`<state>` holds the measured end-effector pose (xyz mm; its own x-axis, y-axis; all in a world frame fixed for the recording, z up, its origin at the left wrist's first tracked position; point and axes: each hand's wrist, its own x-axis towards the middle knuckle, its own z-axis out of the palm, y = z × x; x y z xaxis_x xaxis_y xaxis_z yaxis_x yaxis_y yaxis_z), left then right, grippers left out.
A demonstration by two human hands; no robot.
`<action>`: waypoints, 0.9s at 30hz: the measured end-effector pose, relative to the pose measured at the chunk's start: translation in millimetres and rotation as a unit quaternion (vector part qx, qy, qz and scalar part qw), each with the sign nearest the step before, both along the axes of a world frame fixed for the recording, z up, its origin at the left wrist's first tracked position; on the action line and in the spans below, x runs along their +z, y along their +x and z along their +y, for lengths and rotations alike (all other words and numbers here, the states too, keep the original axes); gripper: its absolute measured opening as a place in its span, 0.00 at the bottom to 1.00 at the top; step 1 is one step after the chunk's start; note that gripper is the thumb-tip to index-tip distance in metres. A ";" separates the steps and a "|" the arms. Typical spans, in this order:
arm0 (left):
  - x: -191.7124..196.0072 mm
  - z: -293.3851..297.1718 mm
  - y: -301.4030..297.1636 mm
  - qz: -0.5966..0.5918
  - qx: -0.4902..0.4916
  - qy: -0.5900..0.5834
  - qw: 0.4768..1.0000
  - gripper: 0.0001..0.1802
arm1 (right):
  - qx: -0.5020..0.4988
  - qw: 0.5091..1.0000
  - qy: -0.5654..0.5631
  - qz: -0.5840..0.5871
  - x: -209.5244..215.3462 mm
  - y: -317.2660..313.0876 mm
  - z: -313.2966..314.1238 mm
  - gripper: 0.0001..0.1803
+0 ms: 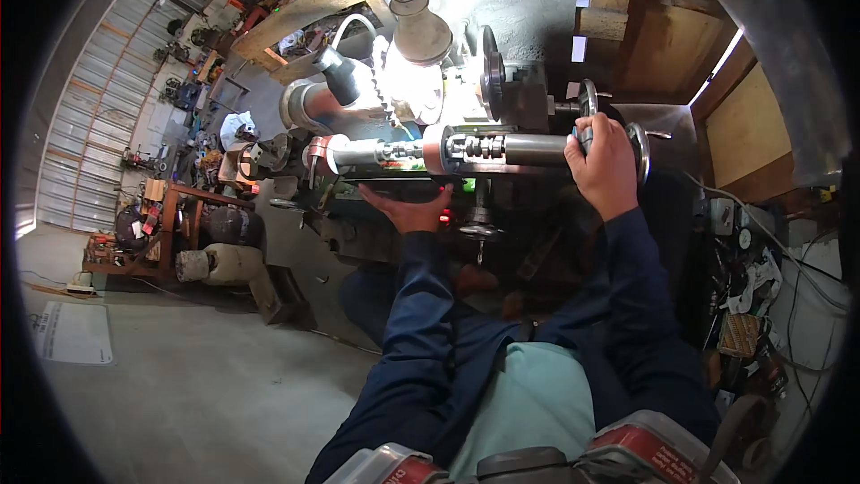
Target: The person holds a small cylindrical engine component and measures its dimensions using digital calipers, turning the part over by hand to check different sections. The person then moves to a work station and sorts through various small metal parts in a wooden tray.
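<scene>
In front of me is a bench machine with a long shaft assembly. A stepped metal shaft point(484, 147) lies level between a grey cylindrical head point(358, 153) on the left and a smooth steel cylinder point(536, 150) on the right. A reddish-brown collar point(435, 149) stands around the line near its middle. My right hand point(606, 168) is closed over the right end of the steel cylinder, beside a handwheel point(639, 152). Below the grey head, my left hand point(408, 210) has thumb and fingers spread against the machine's dark front edge; its fingertips are partly hidden.
A lit work lamp point(421, 34) hangs over the machine, near a round dark wheel point(490, 72). A lower handwheel point(480, 231) juts toward me. Left stand a metal frame point(184, 215) and a tank point(224, 264); on the right are cables and a cluttered shelf point(739, 336).
</scene>
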<state>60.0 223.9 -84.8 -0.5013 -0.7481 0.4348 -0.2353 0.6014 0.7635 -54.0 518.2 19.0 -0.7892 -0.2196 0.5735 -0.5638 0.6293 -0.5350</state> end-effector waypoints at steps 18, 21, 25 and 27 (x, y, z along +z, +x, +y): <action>73.0 9.7 1.9 -0.160 0.079 -0.040 0.983 0.87 | 0.012 0.999 -0.038 0.026 -3.1 -5.3 5.0 0.14; 78.5 14.7 0.5 -0.172 0.086 -0.048 0.980 0.88 | 0.011 0.999 -0.040 0.031 -3.5 -5.7 7.0 0.14; 81.1 21.0 7.1 -0.187 0.106 -0.056 0.975 0.88 | 0.018 0.998 -0.056 0.023 -2.9 -3.5 6.4 0.13; 80.1 23.4 7.1 -0.180 0.101 -0.057 0.977 0.88 | 0.017 0.998 -0.056 0.027 -3.2 -4.0 7.2 0.13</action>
<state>67.1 247.4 -4.6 -0.4836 -0.8048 0.3442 -0.5991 0.5910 0.5402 -58.0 525.4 15.8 -0.7502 -0.1777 0.6369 -0.6135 0.5465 -0.5701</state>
